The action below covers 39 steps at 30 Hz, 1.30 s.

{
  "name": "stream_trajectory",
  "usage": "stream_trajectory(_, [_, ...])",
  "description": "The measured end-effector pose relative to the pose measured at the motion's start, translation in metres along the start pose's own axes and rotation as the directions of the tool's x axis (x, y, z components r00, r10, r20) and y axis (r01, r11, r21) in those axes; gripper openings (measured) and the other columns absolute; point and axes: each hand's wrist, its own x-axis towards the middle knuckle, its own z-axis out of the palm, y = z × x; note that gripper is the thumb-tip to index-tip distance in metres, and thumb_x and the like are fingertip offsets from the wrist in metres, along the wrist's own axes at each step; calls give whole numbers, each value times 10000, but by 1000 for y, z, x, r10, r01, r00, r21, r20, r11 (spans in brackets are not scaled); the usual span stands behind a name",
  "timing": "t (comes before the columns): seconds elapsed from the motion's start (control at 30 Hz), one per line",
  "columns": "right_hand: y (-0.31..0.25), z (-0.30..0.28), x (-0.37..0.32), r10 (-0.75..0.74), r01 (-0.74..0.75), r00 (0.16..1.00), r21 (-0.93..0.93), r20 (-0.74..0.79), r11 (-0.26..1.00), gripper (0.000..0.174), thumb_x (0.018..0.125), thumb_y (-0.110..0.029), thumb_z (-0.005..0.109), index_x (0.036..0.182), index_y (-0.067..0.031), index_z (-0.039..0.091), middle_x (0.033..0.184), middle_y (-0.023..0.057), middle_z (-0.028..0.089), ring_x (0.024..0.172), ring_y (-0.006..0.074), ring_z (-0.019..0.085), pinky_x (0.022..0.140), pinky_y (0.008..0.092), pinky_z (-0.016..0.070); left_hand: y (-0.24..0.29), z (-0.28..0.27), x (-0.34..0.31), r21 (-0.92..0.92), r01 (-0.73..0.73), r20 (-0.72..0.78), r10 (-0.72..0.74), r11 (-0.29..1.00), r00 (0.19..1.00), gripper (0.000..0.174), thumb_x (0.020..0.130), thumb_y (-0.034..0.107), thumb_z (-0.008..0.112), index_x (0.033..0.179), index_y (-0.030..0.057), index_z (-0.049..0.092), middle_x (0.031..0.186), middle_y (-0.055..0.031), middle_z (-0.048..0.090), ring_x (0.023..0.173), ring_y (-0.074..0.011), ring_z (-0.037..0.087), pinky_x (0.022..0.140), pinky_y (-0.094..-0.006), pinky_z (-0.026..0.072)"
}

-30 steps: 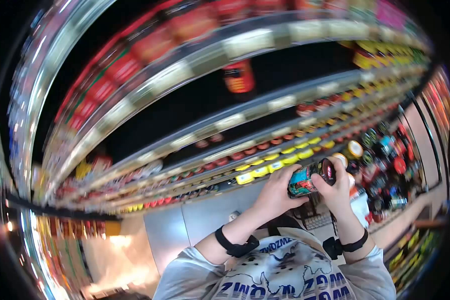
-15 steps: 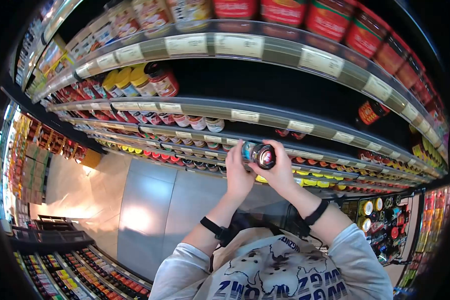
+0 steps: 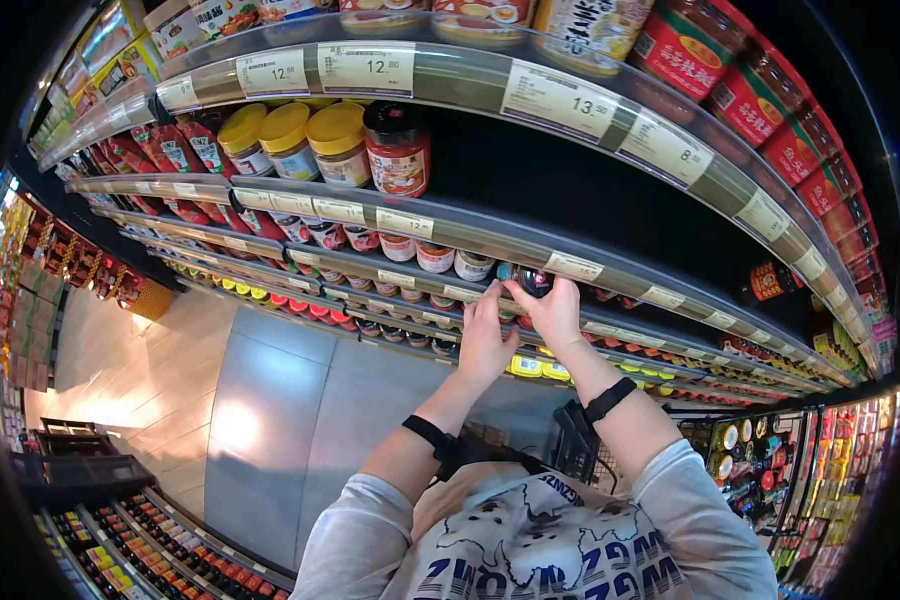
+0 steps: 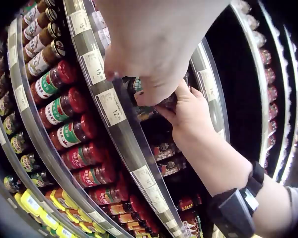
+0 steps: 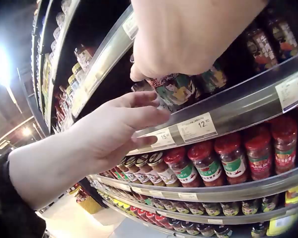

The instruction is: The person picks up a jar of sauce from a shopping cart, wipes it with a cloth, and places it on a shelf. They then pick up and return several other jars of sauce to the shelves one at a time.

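My right hand [image 3: 558, 318] grips a dark-lidded glass jar [image 3: 536, 283] from its top end, at the front of a shelf just past a row of small jars. An illustrated label shows on that jar [image 5: 175, 92] in the right wrist view, with a similar jar [image 5: 214, 78] beside it. Close by, my left hand [image 5: 116, 125] has loosely extended fingers at the jar's near side, above the shelf lip. Seen from the left wrist, the left hand [image 4: 149, 59] covers most of the jar, and the right hand [image 4: 192, 116] reaches in from the other side.
Price tags [image 5: 197, 127] line the shelf edge. Red-lidded jars [image 5: 203, 161] stand on the shelf below. Yellow-lidded jars [image 3: 337, 143] and a black-lidded jar [image 3: 398, 150] occupy a higher shelf. A cart [image 3: 750, 460] holding jars and bottles is at my right.
Both hands have brought the jar from in front of my body forward to the shelf. My left hand has loosened from around it. The view has swung left along the shelves.
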Motion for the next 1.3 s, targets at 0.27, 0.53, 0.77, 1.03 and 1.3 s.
stream_trajectory(0.27, [5,15,23,61,-15,987,-299,148,954,613,740,-536,732,1086,-35,655,1002,200,669,939,382,629,812,437,502,-1,0,5,29,38,75,-40,999,996,842,723,103,717,1424,-27,270,1389,-205,423,1189,-408,438,1035,-447,361])
stream_trajectory(0.53, [-9,-2,19,122,-104,960,-82,250,991,541,797,-474,699,1101,-30,638,1029,232,646,937,412,617,802,445,506,-4,-5,4,71,-26,77,20,997,997,807,723,115,713,1412,-9,311,1438,-203,378,1191,-419,434,1035,-454,379])
stream_trajectory(0.77, [16,17,7,-66,89,990,-189,124,978,488,835,-340,686,1068,74,574,939,284,621,894,470,596,778,499,497,5,-7,7,200,-57,224,11,978,975,770,719,168,734,1388,31,377,1480,-225,307,1190,-429,441,1014,-458,385])
stream_trajectory(1.03, [13,23,15,13,31,990,-317,138,948,438,855,-324,666,1088,41,603,994,267,623,942,460,584,842,503,466,5,2,19,237,-16,238,-42,971,970,779,712,215,747,1386,50,392,1488,-243,293,1152,-447,456,995,-476,412])
stream_trajectory(1.3, [-2,3,6,40,37,980,-371,197,928,387,856,-322,633,1042,16,614,975,260,612,885,450,594,829,484,486,-10,5,18,237,-104,223,50,966,973,839,707,197,758,1424,61,342,1496,-198,300,1287,-421,380,1049,-492,352])
